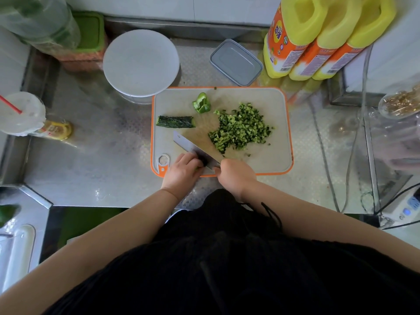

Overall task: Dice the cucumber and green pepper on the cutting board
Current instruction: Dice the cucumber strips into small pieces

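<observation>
Looking down from head height, a person in black clothing stands at a metal counter (91, 155) with both bare forearms reaching forward to a pale cutting board (272, 160) with an orange rim. The right hand (236, 176) is closed in a fist around the handle of a wide knife (193, 146), whose blade angles away to the upper left across the near part of the board. The left hand (181, 171) is curled with fingertips pressed down on a small dark piece of cucumber (203, 160), just beside the blade; most of that piece is hidden by the fingers and the knife.

On the right half of the board lies a loose heap of diced cucumber (241, 128), small green cubes with dark skin. At the left edge of the board rests an uncut cucumber chunk (176, 121), lying lengthways with its dark skin upward. Just behind it, towards the far edge, sits a curled piece of green pepper (201, 103), uncut and apart from the heap.

Behind the board, a round white lid (141, 62) covers a container, and a grey rectangular box (236, 62) sits near three yellow bottles (322, 39) with orange labels. At the far left stands a plastic cup (21, 114) with a red straw.
</observation>
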Action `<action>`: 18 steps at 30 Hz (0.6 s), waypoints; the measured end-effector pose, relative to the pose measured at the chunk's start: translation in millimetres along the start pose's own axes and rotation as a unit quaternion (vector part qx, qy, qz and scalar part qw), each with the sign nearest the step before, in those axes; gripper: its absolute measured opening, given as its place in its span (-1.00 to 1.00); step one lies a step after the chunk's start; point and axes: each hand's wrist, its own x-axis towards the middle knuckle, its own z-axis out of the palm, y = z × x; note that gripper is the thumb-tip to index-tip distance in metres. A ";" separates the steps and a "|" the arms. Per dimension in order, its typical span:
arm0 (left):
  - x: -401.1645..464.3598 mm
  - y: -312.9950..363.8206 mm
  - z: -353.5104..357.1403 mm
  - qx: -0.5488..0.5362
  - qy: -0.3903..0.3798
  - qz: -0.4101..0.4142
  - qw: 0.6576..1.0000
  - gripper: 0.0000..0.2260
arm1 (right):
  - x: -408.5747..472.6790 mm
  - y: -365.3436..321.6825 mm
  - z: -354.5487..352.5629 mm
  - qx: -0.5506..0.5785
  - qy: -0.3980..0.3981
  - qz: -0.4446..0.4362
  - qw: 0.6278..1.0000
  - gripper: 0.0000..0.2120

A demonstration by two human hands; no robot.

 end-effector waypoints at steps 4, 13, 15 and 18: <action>-0.7 -0.4 -0.2 0.004 0.012 0.014 1.000 -0.83 | 2.5 7.1 -7.4 0.026 0.011 0.009 1.000 -0.64; -3.8 1.0 -11.0 -0.017 0.028 0.012 0.999 -0.83 | -6.0 13.7 -17.2 0.042 0.043 0.014 0.998 -0.68; -5.2 -1.1 -12.2 -0.011 0.031 0.023 0.999 -0.82 | -11.7 5.2 -14.1 0.024 0.031 -0.016 0.999 -0.68; -8.3 -2.5 -9.9 -0.002 0.013 0.020 1.000 -0.81 | -13.0 -2.1 -10.8 0.004 0.025 -0.025 0.999 -0.70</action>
